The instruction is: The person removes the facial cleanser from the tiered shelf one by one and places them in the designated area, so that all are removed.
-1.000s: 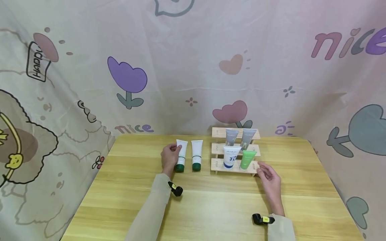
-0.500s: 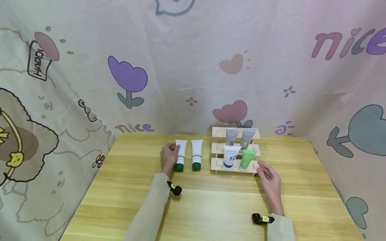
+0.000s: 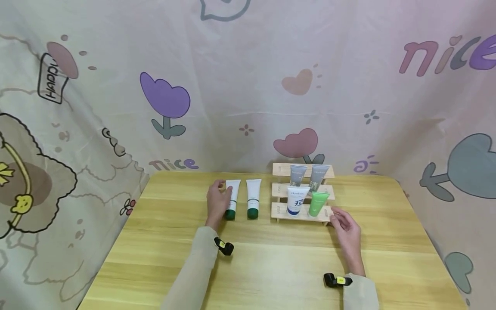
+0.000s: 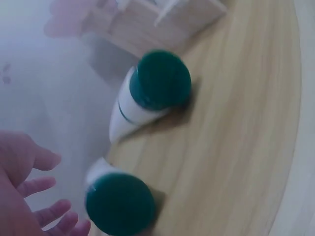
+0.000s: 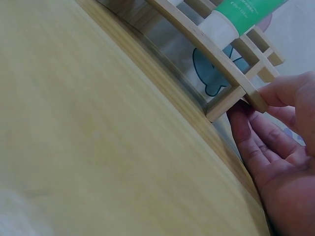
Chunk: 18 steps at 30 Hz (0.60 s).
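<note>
In the head view my left hand [image 3: 218, 200] is at the left white tube with a green cap [image 3: 230, 214], thumb over its edge. The left wrist view shows that hand's fingers [image 4: 55, 211] spread and apart from the tube. A matching white tube [image 3: 253, 191] lies just right of it. My right hand [image 3: 348, 228] pinches the right end of the lowest step of a wooden display rack [image 3: 280, 211], thumb above and fingers below. On that step stand a white-and-blue tube [image 3: 296, 200] and a green tube [image 3: 318, 204], caps down.
Two grey tubes [image 3: 317, 176] stand on the rack's middle step, partly hidden behind the front ones. The rack is near the back edge of the wooden table [image 3: 271, 267]. A printed cloth [image 3: 232, 86] hangs behind and at both sides.
The left white tube has shifted slightly left, closer to parallel with its neighbour. My left hand's fingers have spread a little at it. My right hand stays on the rack.
</note>
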### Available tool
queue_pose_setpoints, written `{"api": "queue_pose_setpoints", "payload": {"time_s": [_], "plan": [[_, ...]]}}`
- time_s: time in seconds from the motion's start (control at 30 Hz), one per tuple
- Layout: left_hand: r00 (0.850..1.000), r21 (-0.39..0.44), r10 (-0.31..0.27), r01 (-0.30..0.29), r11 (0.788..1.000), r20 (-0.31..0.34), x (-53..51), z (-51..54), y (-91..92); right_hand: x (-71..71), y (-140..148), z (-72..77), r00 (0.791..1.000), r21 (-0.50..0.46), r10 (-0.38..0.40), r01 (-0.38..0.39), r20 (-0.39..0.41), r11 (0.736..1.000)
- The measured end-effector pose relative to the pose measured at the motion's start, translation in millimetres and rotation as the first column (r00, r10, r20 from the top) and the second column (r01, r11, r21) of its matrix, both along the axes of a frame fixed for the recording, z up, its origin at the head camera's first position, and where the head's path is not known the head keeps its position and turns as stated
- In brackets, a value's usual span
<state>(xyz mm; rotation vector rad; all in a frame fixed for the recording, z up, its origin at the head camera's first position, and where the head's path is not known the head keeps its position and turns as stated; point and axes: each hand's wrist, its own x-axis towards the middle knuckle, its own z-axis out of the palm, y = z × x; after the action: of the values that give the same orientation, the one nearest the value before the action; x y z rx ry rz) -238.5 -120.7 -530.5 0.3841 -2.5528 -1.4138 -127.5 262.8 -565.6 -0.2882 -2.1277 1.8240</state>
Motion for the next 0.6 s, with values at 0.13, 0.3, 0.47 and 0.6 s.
{"api": "queue_pose_setpoints", "payload": {"time_s": [0.13,0.3,0.47,0.6], "plan": [[0.995,-0.016,-0.040,0.038,0.999,-0.093,8.6,9.1,7.0,-7.0,3,-19.2,1.000,-0.026,-0.017,0.017,-0.001,1.000],[0.986,0.053,-0.090,0.099,0.994,-0.143,15.2,18.9,16.0,-8.0,4,-20.3,0.999,-0.025,-0.030,0.030,-0.010,0.999],[0.976,0.141,-0.096,0.124,0.982,-0.193,20.5,26.1,26.9,-8.4,4,-18.6,1.000,-0.027,-0.025,0.025,0.000,0.999],[0.965,0.215,-0.116,0.168,0.962,-0.233,23.9,29.7,37.3,-8.3,5,-19.3,1.000,-0.035,-0.023,0.023,0.003,0.999]]}}
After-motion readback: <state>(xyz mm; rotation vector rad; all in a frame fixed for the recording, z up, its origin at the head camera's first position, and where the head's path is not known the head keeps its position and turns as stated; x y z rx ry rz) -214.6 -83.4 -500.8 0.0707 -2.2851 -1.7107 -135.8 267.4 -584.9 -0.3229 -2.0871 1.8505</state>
